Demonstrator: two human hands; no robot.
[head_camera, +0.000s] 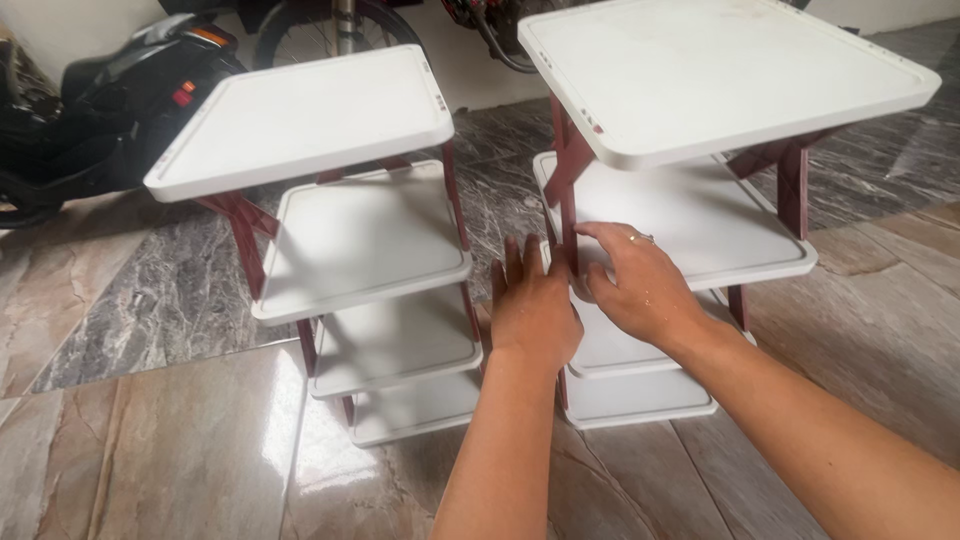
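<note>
Far left, a dark scooter (90, 100) is parked against the wall, its tail close to the top tray of the left rack (350, 240). That rack is a white four-tier plastic shelf on maroon posts and stands on the glossy marble floor (150, 440). Its upper trays overhang the lower ones toward the camera, so the edges step back going down.

A narrow strip of floor separates it from the right rack (700, 200), which is the same build and whose top tray runs out of the upper frame edge. Both hands work in that strip, at the right rack's near-left corner post (570, 215).

The left hand (530, 305) is flat, fingers straight and together, pressed against the left side of the post at second-tier level; it grips nothing. The right hand (640, 285), with a ring on one finger, curls over the rounded corner of the second tray, fingertips touching the post. Whether it pinches the post or only rests on it is not clear.

Open floor lies in front of and to the right of both racks.
</note>
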